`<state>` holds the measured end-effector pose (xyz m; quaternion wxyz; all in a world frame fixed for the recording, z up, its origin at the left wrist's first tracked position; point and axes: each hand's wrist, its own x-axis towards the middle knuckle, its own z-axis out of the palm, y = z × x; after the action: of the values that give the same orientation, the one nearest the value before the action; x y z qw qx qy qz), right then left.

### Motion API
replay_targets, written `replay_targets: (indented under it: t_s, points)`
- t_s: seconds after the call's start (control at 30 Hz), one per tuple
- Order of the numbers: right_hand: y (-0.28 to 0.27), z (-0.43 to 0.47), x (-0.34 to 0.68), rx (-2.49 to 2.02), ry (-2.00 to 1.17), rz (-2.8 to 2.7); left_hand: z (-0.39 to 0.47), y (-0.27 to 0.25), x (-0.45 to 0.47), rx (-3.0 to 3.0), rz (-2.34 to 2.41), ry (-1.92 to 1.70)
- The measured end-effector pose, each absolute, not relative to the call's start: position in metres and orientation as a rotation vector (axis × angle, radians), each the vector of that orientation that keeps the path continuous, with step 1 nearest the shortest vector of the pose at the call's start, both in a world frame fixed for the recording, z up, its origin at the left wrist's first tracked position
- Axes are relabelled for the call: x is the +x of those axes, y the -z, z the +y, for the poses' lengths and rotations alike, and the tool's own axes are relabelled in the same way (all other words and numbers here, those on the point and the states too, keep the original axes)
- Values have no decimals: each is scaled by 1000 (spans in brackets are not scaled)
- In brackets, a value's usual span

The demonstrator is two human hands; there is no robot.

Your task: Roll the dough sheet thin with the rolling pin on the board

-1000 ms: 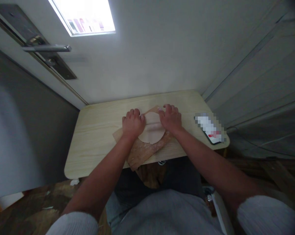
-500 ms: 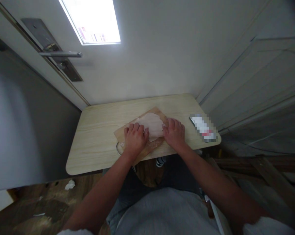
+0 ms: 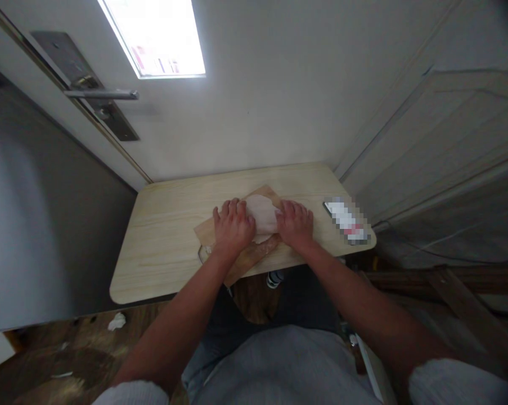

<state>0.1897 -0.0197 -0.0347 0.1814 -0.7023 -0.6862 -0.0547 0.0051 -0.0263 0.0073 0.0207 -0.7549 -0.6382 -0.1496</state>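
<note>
A pale, flat sheet of dough lies on a tan board or sheet of paper dusted with flour in places; which of the two I cannot tell. My left hand rests over the dough's left side, fingers bent and close together, thumb against the dough. At the opposite side my right hand has its fingers curled over the dough's edge, thumb turned inward. Both hands cover part of the dough. A thin curved metal loop shows at the tan piece's left end.
The light wooden table stands against a door with a lever handle and a bright window. A blurred-out phone lies at the table's right end. Crumpled white paper is on the floor at left.
My left hand has shifted up and inward over the dough, and less dough shows between my hands. My right hand stays at its edge. The view has moved slightly.
</note>
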Motion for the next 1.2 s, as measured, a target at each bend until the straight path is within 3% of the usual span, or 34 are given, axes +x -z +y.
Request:
replay_targets:
  t_s: [1.2]
  points:
    - [8,40,188,-2103,-60,-1962,41,-3,6,-2390,-2086,245]
